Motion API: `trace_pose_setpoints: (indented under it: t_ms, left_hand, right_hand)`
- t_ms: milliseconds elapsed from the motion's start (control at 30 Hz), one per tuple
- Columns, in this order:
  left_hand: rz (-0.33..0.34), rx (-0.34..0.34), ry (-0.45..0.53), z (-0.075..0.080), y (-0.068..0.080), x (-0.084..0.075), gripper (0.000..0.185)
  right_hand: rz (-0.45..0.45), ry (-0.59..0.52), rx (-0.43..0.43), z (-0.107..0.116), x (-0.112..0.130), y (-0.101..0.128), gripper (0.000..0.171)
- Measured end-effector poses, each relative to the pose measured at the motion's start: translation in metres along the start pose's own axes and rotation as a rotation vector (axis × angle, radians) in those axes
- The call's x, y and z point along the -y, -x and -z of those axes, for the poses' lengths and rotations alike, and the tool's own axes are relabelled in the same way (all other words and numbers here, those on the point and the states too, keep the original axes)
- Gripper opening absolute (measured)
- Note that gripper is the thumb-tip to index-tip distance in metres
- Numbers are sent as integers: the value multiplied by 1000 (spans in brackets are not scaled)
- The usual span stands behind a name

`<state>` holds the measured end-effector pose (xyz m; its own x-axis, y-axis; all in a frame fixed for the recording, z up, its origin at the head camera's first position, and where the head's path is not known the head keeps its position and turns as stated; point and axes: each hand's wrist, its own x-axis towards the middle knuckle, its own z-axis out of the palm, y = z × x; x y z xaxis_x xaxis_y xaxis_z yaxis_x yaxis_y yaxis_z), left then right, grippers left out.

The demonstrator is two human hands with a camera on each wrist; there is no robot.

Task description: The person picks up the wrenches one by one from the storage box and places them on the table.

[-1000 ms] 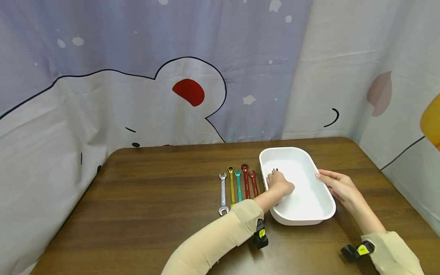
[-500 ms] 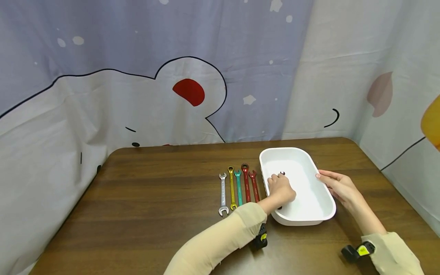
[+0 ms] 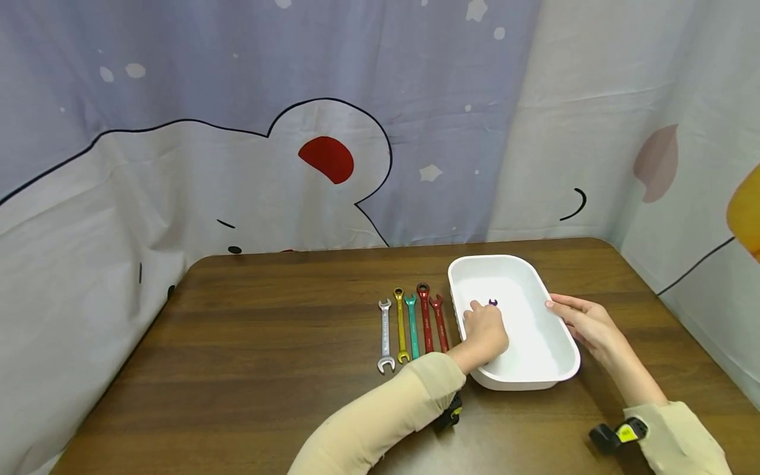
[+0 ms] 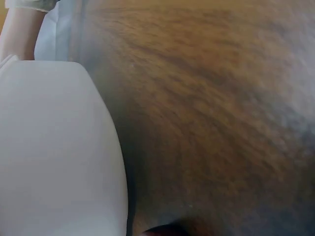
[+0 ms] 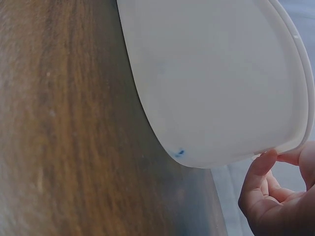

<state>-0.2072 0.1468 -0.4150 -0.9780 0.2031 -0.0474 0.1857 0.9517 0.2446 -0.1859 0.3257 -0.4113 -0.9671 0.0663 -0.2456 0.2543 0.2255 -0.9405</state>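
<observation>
A white tray (image 3: 514, 258) stands on the brown wooden table (image 3: 267, 343), right of centre. My left hand (image 3: 485, 330) reaches into its left half with fingers curled round a small wrench; only the purple head (image 3: 493, 302) shows past the fingertips. My right hand (image 3: 584, 323) rests against the tray's right rim with fingers stretched along it. In the right wrist view, a fingertip of the right hand (image 5: 275, 196) touches the underside of the tray's rim (image 5: 216, 73). The left wrist view holds only the tray's wall (image 4: 49, 147) and table top (image 4: 211, 123).
Several wrenches lie side by side just left of the tray: silver (image 3: 385, 333), gold (image 3: 400, 323), teal (image 3: 412, 323), red (image 3: 425, 316) and dark red (image 3: 439, 323). A printed curtain (image 3: 297, 165) hangs behind the table and along its right side.
My left hand has shifted slightly right and toward me inside the tray, and the wrench head moved right with it. The right hand stayed on the rim.
</observation>
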Motion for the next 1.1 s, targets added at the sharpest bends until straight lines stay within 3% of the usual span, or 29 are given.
trace_pose_setpoints:
  t_ms: [467, 833, 1100]
  left_hand:
    - [-32, -33, 12, -3, 0, 0, 13]
    - [-20, -19, 182, 0, -1, 6, 8]
    - [-19, -8, 159, 1, -1, 4, 10]
  right_hand:
    - [4, -22, 3, 0, 0, 1, 41]
    - [-6, -10, 0, -2, 2, 0, 58]
    - [-7, -26, 6, -1, 1, -1, 57]
